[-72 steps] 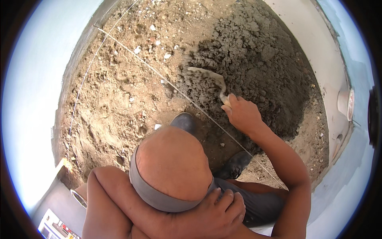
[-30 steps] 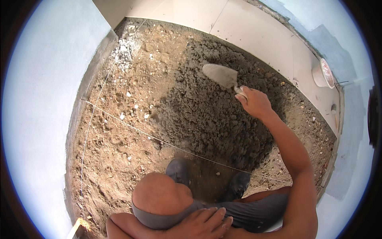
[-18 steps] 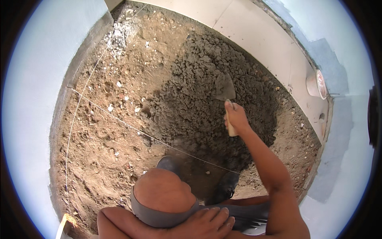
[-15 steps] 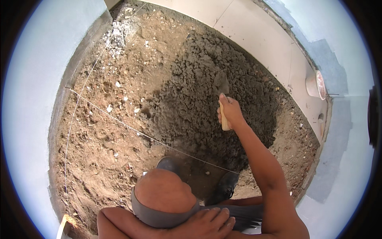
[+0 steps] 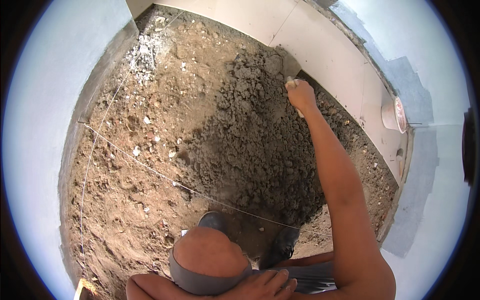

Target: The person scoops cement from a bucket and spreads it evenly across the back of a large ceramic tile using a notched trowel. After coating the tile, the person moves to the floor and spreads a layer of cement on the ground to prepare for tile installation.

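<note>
My right hand point(image 5: 301, 96) is closed round the light wooden handle of a trowel point(image 5: 291, 65). Its metal blade sits at the far edge of a spread of dark, lumpy mortar point(image 5: 250, 120), beside the pale tiles point(image 5: 320, 45). Bent across the lower edge, my left arm passes in front of my raised bare knee point(image 5: 210, 252). My left hand point(image 5: 270, 286) lies there with its fingers stretched out and holds no tool. Part of that hand is cut off by the frame's lower edge.
A thin white string point(image 5: 160, 172) crosses the rough soil point(image 5: 130, 210) above the mortar's near side. On the tiles at right stands a white bucket point(image 5: 394, 115), with a small hammer-like tool point(image 5: 399, 156) nearby. Blue walls point(image 5: 60, 85) border both sides.
My right hand has carried the trowel farther away and slightly right, from the middle of the mortar to its edge by the tiles. My left hand stays almost where it was.
</note>
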A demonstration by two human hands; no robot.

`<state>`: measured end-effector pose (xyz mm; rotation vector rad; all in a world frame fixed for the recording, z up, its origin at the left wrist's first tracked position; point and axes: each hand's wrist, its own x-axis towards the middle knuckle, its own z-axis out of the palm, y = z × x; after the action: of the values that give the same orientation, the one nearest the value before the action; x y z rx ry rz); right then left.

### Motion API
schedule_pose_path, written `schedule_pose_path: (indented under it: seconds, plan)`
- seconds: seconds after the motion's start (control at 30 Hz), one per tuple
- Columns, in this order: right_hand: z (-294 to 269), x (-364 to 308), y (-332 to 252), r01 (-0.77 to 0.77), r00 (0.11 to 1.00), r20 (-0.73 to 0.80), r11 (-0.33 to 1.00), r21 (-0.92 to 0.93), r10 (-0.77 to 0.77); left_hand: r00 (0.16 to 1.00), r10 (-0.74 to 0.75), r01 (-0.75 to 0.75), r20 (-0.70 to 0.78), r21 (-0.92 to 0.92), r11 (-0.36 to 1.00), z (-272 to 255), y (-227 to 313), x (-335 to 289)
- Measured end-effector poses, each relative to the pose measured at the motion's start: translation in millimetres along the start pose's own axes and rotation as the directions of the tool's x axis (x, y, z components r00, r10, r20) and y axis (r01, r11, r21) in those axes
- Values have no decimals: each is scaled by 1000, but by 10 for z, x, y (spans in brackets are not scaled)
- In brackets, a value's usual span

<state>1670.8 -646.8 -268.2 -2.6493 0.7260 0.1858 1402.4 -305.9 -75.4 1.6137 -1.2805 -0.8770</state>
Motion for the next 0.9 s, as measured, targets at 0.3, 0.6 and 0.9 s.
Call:
schedule_pose_path:
  seconds: [0.3, 0.6, 0.9]
  plan:
    - [-301, -219, 332, 76, 988, -117, 981, -178, -97, 1000, -23, 23, -2, -62, 998, -67, -65, -21]
    - [-239, 347, -66, -74, 977, 191, 993, -96, 91, 998, -65, 63, -7, -173, 983, -92, -79, 4]
    - [-245, 315, 27, 179, 976, 187, 897, -405, -110, 999, -41, 40, 0, -169, 985, -79, -115, -25]
